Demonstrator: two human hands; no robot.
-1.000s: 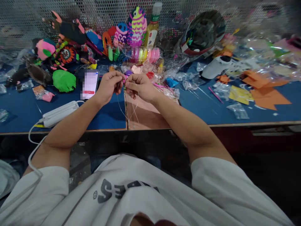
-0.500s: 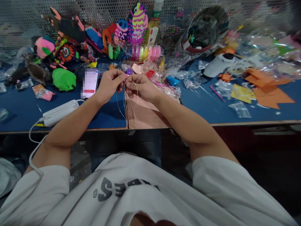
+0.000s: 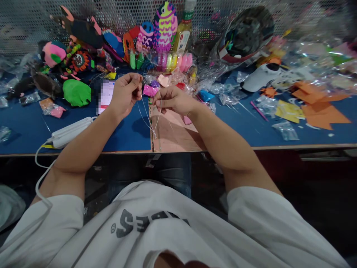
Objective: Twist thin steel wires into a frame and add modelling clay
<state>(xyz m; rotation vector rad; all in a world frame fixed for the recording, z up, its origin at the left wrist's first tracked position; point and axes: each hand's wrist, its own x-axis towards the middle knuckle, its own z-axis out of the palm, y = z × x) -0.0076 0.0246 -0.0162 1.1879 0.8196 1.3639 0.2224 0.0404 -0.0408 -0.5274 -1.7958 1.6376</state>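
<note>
A thin clear thread (image 3: pixel 145 121) hangs in a loop between my two hands, above the seam where blue table and bare wood meet. My left hand (image 3: pixel 126 93) pinches one part of it near the fingertips. A short distance to the right, my right hand (image 3: pixel 174 100) pinches another part between thumb and forefinger. Just behind the gap between the hands lies a bright pink piece (image 3: pixel 150 90). The far ends of the thread are too fine to follow. Part of a phone (image 3: pixel 106 95) shows behind my left wrist.
A white power strip (image 3: pixel 71 133) with a cord lies by my left forearm. Clay figures, a green clay lump (image 3: pixel 76 92), a bottle (image 3: pixel 183 33) and plastic bags line the back. Orange paper (image 3: pixel 320 111) and a cap (image 3: pixel 258 78) lie at the right.
My hands have drawn apart, the left moving left and slightly up. The thread now spans the gap between them, and the pink piece behind has come into view.
</note>
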